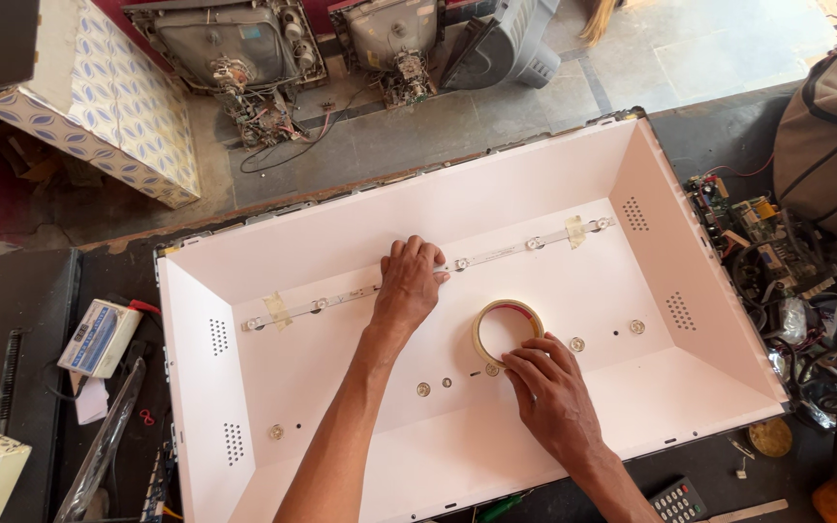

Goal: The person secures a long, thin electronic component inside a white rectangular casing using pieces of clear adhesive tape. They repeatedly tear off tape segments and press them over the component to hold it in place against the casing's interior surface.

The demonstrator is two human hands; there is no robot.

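A large white television back tray (573,174) lies open on the bench. A thin light strip (515,249) runs across its floor, held by bits of tan tape (277,309) near each end. My left hand (407,287) presses down on the middle of that strip, fingers curled over it. My right hand (551,389) rests on the tray floor with its fingertips touching the near edge of a roll of tan masking tape (484,320) that lies flat. Small round lenses (423,389) dot the floor in a lower row.
Circuit boards and tangled cables (767,261) crowd the right side. A small white and blue box (99,337) sits at left. A remote control (680,502) lies at the near edge. Old tube television chassis (234,48) and a patterned carton (118,107) stand on the floor beyond.
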